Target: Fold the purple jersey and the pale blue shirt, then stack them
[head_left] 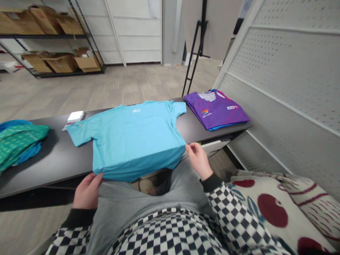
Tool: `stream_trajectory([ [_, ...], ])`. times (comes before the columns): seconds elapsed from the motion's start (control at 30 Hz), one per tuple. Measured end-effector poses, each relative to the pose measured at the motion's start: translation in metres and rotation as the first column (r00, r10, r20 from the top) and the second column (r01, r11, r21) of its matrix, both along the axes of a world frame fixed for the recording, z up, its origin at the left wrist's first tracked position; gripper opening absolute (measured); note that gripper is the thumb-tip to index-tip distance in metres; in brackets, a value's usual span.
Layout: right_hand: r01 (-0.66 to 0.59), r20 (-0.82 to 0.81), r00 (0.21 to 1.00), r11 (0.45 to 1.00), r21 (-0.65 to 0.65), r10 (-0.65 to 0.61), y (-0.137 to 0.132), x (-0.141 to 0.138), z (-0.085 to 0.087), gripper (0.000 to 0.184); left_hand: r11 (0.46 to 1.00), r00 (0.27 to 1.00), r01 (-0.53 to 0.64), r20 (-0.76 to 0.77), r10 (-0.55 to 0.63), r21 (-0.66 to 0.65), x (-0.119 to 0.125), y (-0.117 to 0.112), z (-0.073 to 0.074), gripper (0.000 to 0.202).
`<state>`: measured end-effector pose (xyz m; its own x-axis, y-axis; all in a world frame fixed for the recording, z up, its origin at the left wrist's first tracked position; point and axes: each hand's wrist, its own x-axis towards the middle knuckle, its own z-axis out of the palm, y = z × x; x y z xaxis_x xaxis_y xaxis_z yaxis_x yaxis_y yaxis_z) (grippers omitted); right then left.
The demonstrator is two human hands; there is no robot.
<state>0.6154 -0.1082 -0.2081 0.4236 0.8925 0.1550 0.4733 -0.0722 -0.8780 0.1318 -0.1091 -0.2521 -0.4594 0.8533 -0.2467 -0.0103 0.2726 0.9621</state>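
Observation:
A light blue short-sleeved T-shirt (135,132) lies spread over the dark table, its collar side away from me and its hem hanging over the near edge. My left hand (87,191) pinches the hem at the near left corner. At the near right corner, my right hand (198,157) grips the same hem between thumb and fingers. The fabric between both hands is drawn out wide, with a fold line running across its lower part. A small white print shows near the collar.
On the dark table (61,156), a folded purple shirt (220,109) lies on blue cloth at the right. A green and blue garment heap (21,141) sits at the left, near a small white pack (75,117). A grey perforated panel (287,81) stands at the right.

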Motion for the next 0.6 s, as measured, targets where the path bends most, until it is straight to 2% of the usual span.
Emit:
stream_trajectory([
  [0.1, 0.047, -0.155, 0.987, 0.999, 0.026, -0.042, 0.003, -0.001, -0.011, 0.054, 0.999, 0.990, -0.023, 0.139, 0.029, -0.041, 0.000, 0.001, 0.000, 0.043],
  [0.17, 0.038, -0.266, 0.964, 0.998, 0.043, -0.025, 0.005, -0.002, -0.019, 0.060, 0.999, 0.989, -0.025, 0.142, 0.030, -0.033, 0.002, 0.002, 0.001, 0.046],
  [0.27, 0.000, -0.350, 0.936, 0.999, 0.050, 0.017, 0.009, -0.003, -0.027, 0.066, 0.998, 0.992, 0.053, 0.120, -0.051, -0.014, 0.006, 0.003, 0.004, 0.056],
  [0.4, -0.035, -0.218, 0.975, 0.999, 0.004, 0.035, 0.010, 0.002, -0.033, 0.053, 0.979, 0.982, 0.190, 0.031, -0.188, -0.068, 0.006, 0.004, 0.002, 0.064],
  [0.5, -0.062, -0.038, 0.997, 0.998, -0.030, 0.061, 0.007, 0.007, -0.032, 0.045, 0.962, 0.960, 0.245, -0.106, -0.258, -0.121, -0.002, 0.003, -0.003, 0.054],
  [0.6, -0.091, 0.094, 0.991, 0.994, -0.064, 0.097, 0.002, 0.012, -0.027, 0.045, 0.948, 0.884, 0.266, -0.347, -0.312, -0.175, -0.014, 0.000, -0.001, 0.036],
])
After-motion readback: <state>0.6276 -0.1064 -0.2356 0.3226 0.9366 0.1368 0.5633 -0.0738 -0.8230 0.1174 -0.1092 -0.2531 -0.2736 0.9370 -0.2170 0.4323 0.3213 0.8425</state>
